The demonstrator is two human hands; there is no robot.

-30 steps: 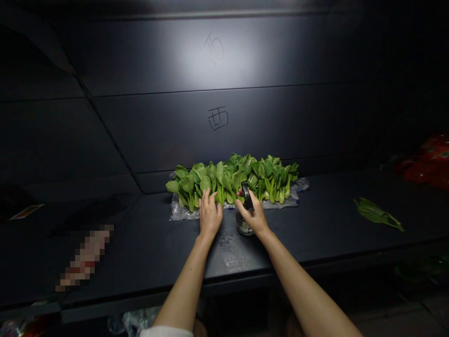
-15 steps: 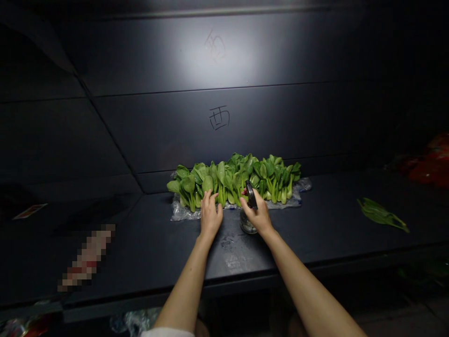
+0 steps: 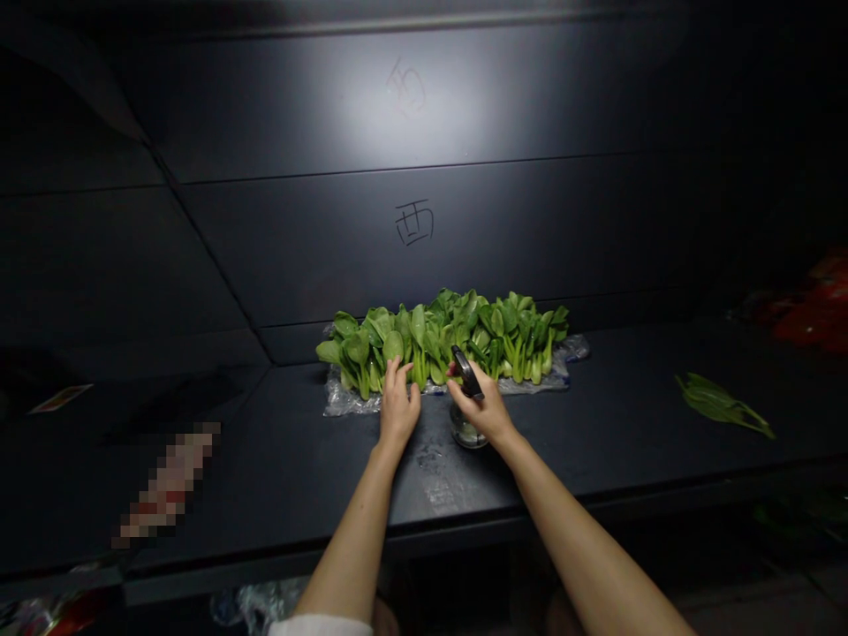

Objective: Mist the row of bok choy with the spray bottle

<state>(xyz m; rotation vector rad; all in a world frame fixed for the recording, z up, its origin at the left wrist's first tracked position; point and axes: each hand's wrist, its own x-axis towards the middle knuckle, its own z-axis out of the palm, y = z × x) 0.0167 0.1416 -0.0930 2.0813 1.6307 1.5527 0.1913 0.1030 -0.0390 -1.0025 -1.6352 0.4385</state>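
Rows of leafy bok choy (image 3: 437, 340) stand on clear plastic wrap (image 3: 351, 405) against the back panel of a dark shelf. My right hand (image 3: 487, 406) is closed around the neck of a spray bottle (image 3: 467, 428), which has a black head and a clear body and points toward the greens. Its lower body shows below my palm. My left hand (image 3: 398, 406) is open, fingers stretched toward the front stems and leaves on the left. Whether those fingertips touch the bok choy I cannot tell.
A loose green leaf (image 3: 722, 406) lies on the shelf (image 3: 616, 442) to the right. Red packaging (image 3: 818, 305) sits at the far right. A small card (image 3: 63, 398) and a pixelated patch are on the left. Wet marks (image 3: 434, 459) show near the front edge.
The spray bottle has tilted and shifted slightly left in my right hand, its head now leaning further left. My left hand stays nearly in place, and the bok choy has not moved.
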